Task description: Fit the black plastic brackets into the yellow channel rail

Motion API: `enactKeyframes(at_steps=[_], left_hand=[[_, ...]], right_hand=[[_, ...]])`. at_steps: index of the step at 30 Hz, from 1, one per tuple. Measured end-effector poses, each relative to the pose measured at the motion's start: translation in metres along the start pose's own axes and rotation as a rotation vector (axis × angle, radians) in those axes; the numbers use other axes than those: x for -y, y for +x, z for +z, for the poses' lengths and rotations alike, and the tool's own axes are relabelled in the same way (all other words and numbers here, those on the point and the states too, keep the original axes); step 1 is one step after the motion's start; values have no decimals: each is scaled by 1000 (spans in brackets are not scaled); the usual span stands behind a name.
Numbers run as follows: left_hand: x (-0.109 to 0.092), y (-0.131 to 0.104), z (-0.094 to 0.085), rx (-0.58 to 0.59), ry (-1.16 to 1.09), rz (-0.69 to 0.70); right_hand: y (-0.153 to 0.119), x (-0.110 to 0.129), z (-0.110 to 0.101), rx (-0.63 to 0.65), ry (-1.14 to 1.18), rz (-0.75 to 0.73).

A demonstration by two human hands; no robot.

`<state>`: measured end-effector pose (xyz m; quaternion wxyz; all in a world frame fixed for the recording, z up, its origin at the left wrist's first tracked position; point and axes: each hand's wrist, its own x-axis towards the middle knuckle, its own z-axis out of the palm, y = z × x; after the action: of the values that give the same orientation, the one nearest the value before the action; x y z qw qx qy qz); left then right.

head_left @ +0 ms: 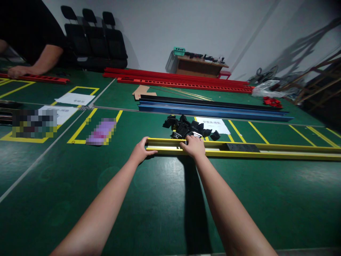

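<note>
yellow rail lies across the table, running right | your left hand grips its left end | your right hand closed over it, just near the black parts

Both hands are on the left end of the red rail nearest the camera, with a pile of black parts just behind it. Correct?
Not quite: the head view shows that the rail under the left hand and right hand is yellow, not red. The black parts do lie just behind it.
</note>
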<state>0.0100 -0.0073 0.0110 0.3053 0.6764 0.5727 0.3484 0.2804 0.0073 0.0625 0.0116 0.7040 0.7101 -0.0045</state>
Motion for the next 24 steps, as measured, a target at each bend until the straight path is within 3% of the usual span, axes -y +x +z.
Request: enactKeyframes(at_steps=[24], left_hand=[[3,1,2,-10,-18,-1]], right_hand=[[2,-1,1,5,11,-21]])
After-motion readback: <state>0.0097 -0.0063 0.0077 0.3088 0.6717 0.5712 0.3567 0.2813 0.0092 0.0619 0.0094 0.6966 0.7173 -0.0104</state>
